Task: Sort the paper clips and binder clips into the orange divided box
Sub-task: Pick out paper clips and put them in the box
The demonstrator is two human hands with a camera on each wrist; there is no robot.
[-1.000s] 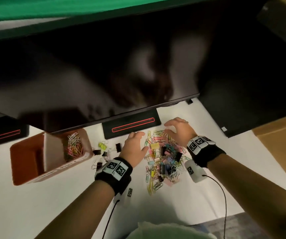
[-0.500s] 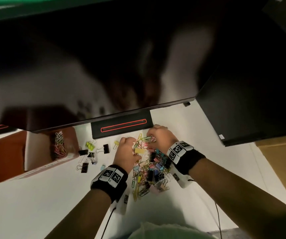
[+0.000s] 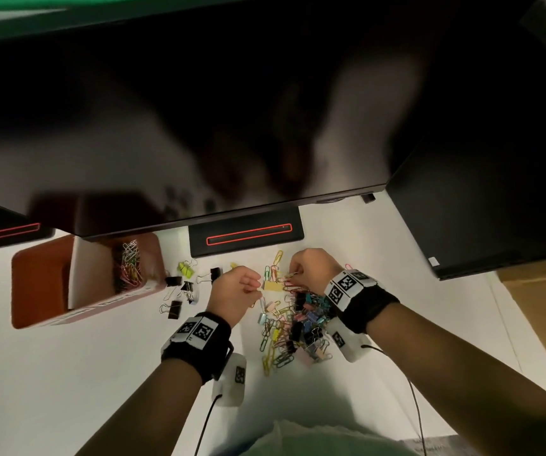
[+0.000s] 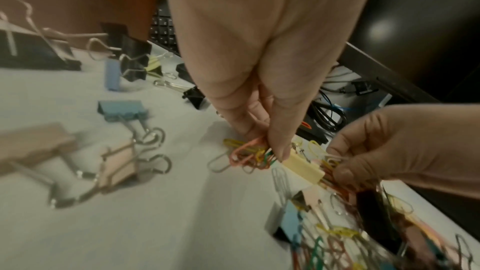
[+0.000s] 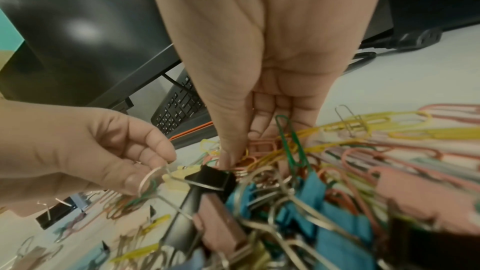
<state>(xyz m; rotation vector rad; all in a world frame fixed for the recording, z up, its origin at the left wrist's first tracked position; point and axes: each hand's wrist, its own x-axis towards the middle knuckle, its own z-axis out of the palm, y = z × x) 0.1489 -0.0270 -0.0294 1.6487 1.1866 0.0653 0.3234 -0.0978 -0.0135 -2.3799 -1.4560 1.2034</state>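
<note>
On the white counter (image 3: 67, 383) under dark monitors, both hands have closed since a second ago, the left hand (image 3: 235, 291) and right hand (image 3: 311, 269) each pinching coloured wire paper clips (image 4: 249, 154) from the mixed pile (image 3: 294, 324), bound for the orange divided plastic box (image 3: 41, 284) at nine o'clock.

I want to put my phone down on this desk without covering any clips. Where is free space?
The white desk is bare near you, below the orange divided box and beside your left hand. It is crowded in the mixed pile of coloured clips under your right hand, and around the scattered black binder clips beside the box.
</note>
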